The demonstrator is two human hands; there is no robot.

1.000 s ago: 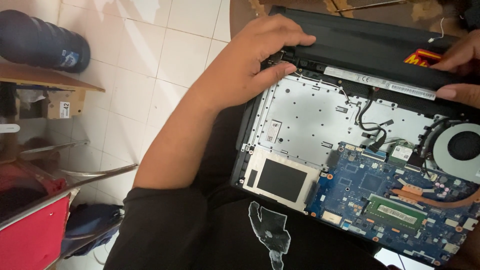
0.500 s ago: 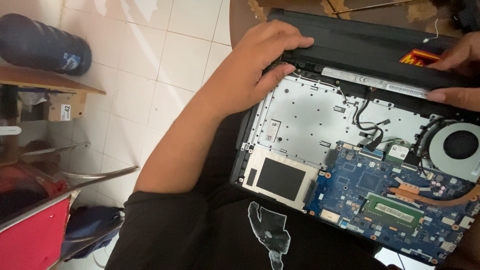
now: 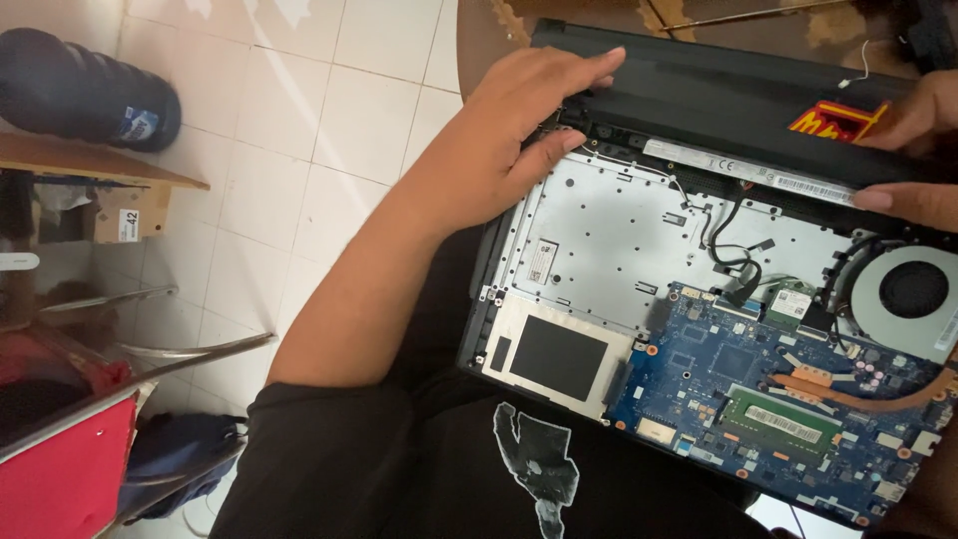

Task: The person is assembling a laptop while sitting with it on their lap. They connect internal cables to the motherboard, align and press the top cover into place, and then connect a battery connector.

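Since the earlier frame the right hand (image 3: 913, 160) has slid a little down the far edge of the opened laptop (image 3: 699, 289), and the left hand (image 3: 509, 135) has barely shifted. The left hand lies spread at ten o'clock on the laptop, fingers over the black battery bar (image 3: 718, 100) and thumb pressed under it at the hinge corner. The right hand, half out of view at two o'clock, pinches the same bar between thumb and fingers. The laptop rests on the person's lap with its far edge against the table (image 3: 619, 15). Inside its open shell sit a blue circuit board (image 3: 738, 389), a round fan (image 3: 910, 294) at three o'clock, a copper pipe (image 3: 858, 394) and black cables (image 3: 733, 245). At nine o'clock a dark rolled bundle (image 3: 85, 90) lies on the tiled floor (image 3: 299, 130), above a red chair (image 3: 65, 459).
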